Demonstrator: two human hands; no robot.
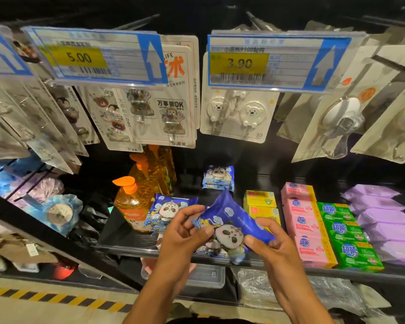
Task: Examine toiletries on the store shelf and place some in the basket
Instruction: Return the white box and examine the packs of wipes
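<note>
Currently at the examining step, by our reading: both hands hold one blue panda-print packet (229, 218) just in front of the shelf edge (126, 247), printed face toward us, presumably so the label can be read. Our left hand (185, 232) pinches the packet's left edge between thumb and curled fingers. Our right hand (267, 246) clamps the lower right corner the same way, thumb on top. Gripped at two opposite ends, the soft pack bows upward in the middle, and we judge the two-point grip is meant to spread it for reading. Matching packets lie on the shelf: one (166, 211) just behind the left hand, a small stack (218, 177) farther back. An orange pump bottle (132, 206) stands to their left. Yellow boxes (260, 202), pink soap bars (306, 223), green soap bars (344, 235) and purple packs (384, 216) sit in rows to the right, faces up so brands show. Above, bear-shaped adhesive hooks (234, 113) hang on a peg behind a 3.90 price tag (240, 63). No basket in view, so placing is not yet done for this packet.
</note>
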